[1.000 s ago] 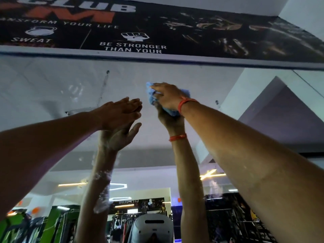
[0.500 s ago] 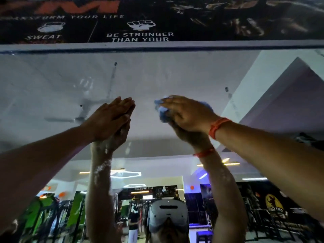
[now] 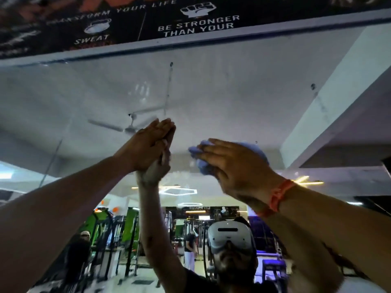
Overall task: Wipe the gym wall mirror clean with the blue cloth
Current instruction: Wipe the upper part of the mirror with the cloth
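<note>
The wall mirror (image 3: 232, 98) fills the view ahead and above me, with a smeared handprint on its glass at upper centre. My right hand (image 3: 234, 166) presses the bunched blue cloth (image 3: 201, 159) flat against the mirror at centre right; an orange band circles that wrist. My left hand (image 3: 148, 144) rests flat on the glass to the left of the cloth, fingers together, holding nothing. Each arm meets its own reflection in the mirror.
A dark banner (image 3: 198, 24) with white lettering runs above the mirror's top edge. The glass reflects a ceiling fan (image 3: 127, 127), gym machines (image 3: 118, 235), other people in the room and my headset.
My right hand has slid the cloth down and to the right across the glass. The left hand stays planted in about the same spot. The view has tilted lower.
</note>
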Motion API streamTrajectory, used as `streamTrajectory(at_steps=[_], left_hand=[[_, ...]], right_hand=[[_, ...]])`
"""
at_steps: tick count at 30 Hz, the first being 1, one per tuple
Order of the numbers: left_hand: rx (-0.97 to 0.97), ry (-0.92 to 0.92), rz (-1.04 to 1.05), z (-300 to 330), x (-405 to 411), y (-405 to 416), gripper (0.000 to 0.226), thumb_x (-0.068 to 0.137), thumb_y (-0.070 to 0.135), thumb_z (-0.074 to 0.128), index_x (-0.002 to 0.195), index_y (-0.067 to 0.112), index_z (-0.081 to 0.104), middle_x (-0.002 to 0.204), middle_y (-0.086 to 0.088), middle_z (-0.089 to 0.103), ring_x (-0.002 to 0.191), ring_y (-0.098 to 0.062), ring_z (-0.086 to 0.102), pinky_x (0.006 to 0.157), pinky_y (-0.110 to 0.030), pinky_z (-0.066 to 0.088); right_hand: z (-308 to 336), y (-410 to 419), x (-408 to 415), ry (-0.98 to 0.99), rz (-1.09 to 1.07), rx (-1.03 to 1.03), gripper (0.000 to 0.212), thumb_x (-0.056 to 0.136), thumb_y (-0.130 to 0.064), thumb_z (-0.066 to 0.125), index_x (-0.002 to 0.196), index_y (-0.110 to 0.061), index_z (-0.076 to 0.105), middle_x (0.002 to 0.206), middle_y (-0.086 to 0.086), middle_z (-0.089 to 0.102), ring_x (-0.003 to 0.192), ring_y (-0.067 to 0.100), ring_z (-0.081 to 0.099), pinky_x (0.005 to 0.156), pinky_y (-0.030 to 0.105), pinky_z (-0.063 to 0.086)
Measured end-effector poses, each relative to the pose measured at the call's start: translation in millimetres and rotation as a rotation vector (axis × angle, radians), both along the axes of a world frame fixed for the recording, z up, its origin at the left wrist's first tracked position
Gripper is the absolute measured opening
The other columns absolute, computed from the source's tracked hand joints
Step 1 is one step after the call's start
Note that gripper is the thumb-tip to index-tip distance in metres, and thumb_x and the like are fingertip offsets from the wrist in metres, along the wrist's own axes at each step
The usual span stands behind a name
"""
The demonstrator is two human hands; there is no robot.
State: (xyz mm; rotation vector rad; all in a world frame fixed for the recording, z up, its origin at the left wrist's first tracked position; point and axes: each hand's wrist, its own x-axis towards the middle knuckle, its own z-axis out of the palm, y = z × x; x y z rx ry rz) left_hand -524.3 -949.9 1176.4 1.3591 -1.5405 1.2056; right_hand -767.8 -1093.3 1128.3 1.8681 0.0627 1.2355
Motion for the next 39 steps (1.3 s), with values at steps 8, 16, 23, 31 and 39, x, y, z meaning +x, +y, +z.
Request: streamTrajectory(at_steps=[8, 16, 23, 31, 39], left_hand=[[0.071, -0.053, 0.016, -24.7, 44.3, 26.0, 0.069, 0.090, 0.031, 0.035, 0.159, 0.029, 0.031, 0.163, 0.019, 0.020, 0.156, -0.009, 0.011, 0.128, -0.040, 0.017], [0.051, -0.114, 0.025, -49.4, 73.5, 33.7, 0.067, 0.095, 0.040, 0.027, 0.161, 0.032, 0.025, 0.168, 0.018, 0.014, 0.157, -0.007, 0.004, 0.126, -0.041, 0.013], [0.083, -0.158, 0.032, -60.6, 86.4, 43.7, 0.071, 0.092, 0.042, 0.021, 0.161, 0.030, 0.027, 0.169, 0.013, 0.016, 0.157, -0.013, 0.007, 0.124, -0.047, 0.020], [0.103, -0.170, 0.075, -70.7, 97.2, 53.7, 0.077, 0.088, 0.049, 0.014, 0.162, 0.030, 0.025, 0.168, 0.014, 0.015, 0.158, -0.016, 0.010, 0.123, -0.049, 0.024], [0.113, -0.098, 0.153, -84.9, 82.5, 51.3, 0.080, 0.089, 0.057, 0.011, 0.163, 0.029, 0.008, 0.166, 0.018, -0.005, 0.157, -0.012, -0.007, 0.126, -0.045, 0.009]], right_hand=[[-12.5, 46.5, 86.5, -0.479, 0.019, 0.193, 0.047, 0.101, -0.025, 0.038, 0.139, -0.010, 0.061, 0.149, 0.005, 0.057, 0.140, 0.030, 0.047, 0.121, 0.039, 0.031], [-22.6, 48.0, 81.5, -0.583, 0.050, 0.274, 0.050, 0.097, -0.020, 0.038, 0.140, -0.009, 0.060, 0.151, 0.005, 0.054, 0.142, 0.018, 0.040, 0.125, 0.022, 0.014], [-44.6, 92.6, 136.2, -0.201, -0.033, 0.157, 0.049, 0.102, -0.021, 0.047, 0.151, -0.017, 0.049, 0.155, 0.001, 0.049, 0.147, 0.018, 0.036, 0.125, 0.018, 0.008], [-55.7, 81.1, 149.7, -0.369, -0.010, 0.221, 0.043, 0.104, -0.020, 0.052, 0.146, -0.015, 0.055, 0.154, 0.000, 0.052, 0.146, 0.026, 0.041, 0.126, 0.035, 0.022], [-59.1, 62.1, 108.2, -0.702, 0.026, 0.361, 0.041, 0.102, -0.022, 0.041, 0.136, -0.014, 0.063, 0.149, 0.003, 0.057, 0.145, 0.031, 0.041, 0.118, 0.050, 0.037]])
